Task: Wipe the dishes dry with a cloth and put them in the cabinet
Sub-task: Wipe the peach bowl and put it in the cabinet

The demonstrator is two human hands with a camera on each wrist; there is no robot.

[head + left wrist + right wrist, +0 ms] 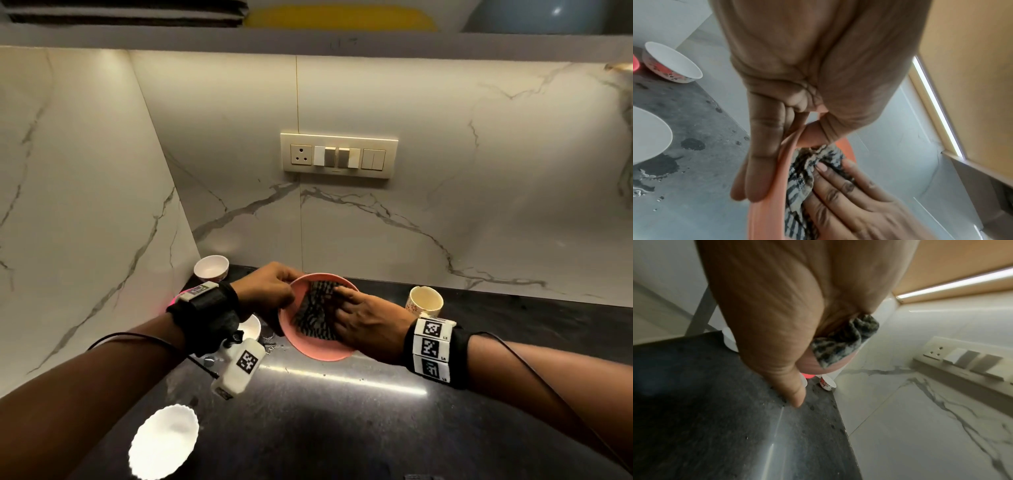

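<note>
A pink plate (318, 351) is tilted up above the black counter (342, 428). My left hand (270, 287) pinches its left rim, thumb on the inside and fingers (760, 154) behind the plate (766, 211). A black-and-white patterned cloth (317, 308) lies on the plate's face. My right hand (363, 318) presses the cloth (799, 178) flat with straight fingers (830, 183). In the right wrist view the palm (777, 321) covers most of the cloth (842, 340), and only a sliver of the plate (812, 365) shows.
A small white bowl (211, 268) stands in the back left corner, another white bowl (251, 325) under my left wrist, a scalloped white bowl (164, 442) at the near left. A cup (424, 301) stands at the right. Water spots (692, 143) mark the counter. A shelf overhead holds a yellow plate (339, 17).
</note>
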